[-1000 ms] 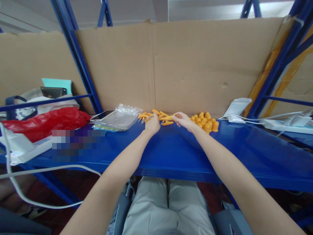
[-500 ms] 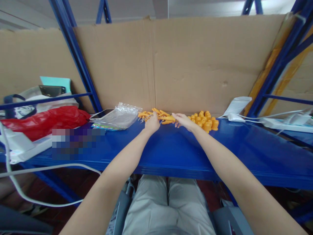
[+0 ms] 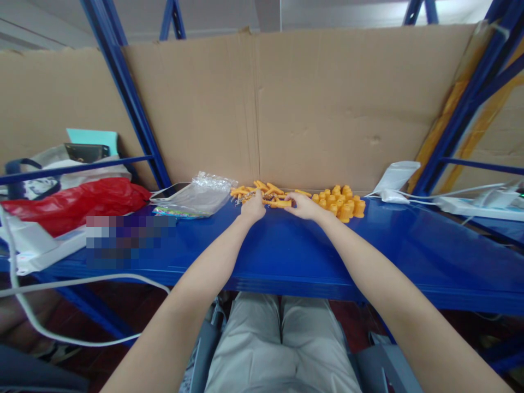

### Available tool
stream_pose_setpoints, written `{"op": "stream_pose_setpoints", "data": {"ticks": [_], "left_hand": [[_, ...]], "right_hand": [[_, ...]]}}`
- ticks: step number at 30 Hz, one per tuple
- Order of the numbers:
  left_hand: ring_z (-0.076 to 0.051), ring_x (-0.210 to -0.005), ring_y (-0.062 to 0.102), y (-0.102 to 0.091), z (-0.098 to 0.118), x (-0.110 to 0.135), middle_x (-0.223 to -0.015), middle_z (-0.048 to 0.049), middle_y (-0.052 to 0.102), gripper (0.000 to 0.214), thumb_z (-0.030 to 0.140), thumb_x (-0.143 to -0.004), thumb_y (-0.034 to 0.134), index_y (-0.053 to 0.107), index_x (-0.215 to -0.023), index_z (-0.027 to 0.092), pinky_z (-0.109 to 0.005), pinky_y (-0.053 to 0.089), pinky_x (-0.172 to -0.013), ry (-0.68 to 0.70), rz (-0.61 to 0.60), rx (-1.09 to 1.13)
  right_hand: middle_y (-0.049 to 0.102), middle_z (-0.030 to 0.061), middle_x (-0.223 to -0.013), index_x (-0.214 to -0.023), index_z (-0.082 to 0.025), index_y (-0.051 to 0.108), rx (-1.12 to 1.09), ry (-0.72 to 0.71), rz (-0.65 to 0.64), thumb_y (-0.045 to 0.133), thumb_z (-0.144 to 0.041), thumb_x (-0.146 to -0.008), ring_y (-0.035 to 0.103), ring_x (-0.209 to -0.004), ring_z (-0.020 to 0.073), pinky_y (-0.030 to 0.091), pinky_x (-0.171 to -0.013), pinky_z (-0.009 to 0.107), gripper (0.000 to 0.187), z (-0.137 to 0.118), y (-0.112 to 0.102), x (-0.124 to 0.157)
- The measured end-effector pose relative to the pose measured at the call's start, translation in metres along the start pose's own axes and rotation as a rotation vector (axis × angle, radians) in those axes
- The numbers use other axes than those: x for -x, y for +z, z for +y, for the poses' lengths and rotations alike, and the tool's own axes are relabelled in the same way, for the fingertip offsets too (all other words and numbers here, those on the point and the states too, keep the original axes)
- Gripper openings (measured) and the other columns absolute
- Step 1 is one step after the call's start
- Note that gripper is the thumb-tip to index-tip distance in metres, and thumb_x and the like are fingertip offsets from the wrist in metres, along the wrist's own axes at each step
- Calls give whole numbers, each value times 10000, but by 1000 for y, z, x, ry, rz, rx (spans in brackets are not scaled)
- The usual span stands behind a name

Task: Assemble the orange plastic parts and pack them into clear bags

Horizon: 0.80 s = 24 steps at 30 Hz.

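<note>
A heap of slim orange pieces with small metal chains (image 3: 268, 189) lies at the back of the blue table, against the cardboard. My left hand (image 3: 252, 207) is at the front of this heap, its fingers curled among the chains; what they hold is hidden. My right hand (image 3: 306, 207) comes from the right, thumb and fingers closed on the right end of a slim orange piece (image 3: 281, 204). That piece lies across the space between both hands. Just right of my right hand stands a cluster of orange cup-shaped pieces (image 3: 346, 210).
Clear plastic bags (image 3: 200, 196) lie left of the heap. Farther left are a red plastic bag (image 3: 90, 204) and a white power strip (image 3: 53, 254). At right, a white packet (image 3: 399, 177), cables and another power strip (image 3: 483, 207) rest by the blue rack post (image 3: 470, 98). Cardboard (image 3: 327, 109) closes the back.
My right hand has closed on the end of an orange piece, which now lies nearer the front between my hands. My left hand has barely moved.
</note>
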<state>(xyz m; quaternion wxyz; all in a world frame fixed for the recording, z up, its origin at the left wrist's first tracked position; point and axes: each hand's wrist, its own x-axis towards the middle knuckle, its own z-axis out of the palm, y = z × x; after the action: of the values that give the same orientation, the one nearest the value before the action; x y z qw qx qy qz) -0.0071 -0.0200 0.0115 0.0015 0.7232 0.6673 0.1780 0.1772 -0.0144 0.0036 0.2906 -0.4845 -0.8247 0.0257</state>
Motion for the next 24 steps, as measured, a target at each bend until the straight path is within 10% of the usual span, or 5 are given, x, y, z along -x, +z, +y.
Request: {"op": "stream_pose_setpoints", "data": {"ticks": [10, 24], "left_hand": [[-249, -1167, 607, 4, 3, -2, -1258, -172, 627, 363, 293, -914, 442, 423, -1254, 166, -337, 471, -938, 5, -64, -56], [-258, -1196, 588, 0, -4, -3, -1267, -174, 628, 370, 283, -921, 430, 473, -1257, 136, -347, 457, -970, 37, -72, -40]], "right_hand": [[636, 164, -1144, -1149, -127, 564, 576, -97, 11, 382, -78, -893, 518, -1114, 285, 333, -910, 403, 319, -31, -17, 10], [636, 192, -1202, -1271, -116, 478, 419, 203, 113, 502, -184, -892, 558, -1128, 312, 318, -983, 467, 386, -3, -26, 11]]}}
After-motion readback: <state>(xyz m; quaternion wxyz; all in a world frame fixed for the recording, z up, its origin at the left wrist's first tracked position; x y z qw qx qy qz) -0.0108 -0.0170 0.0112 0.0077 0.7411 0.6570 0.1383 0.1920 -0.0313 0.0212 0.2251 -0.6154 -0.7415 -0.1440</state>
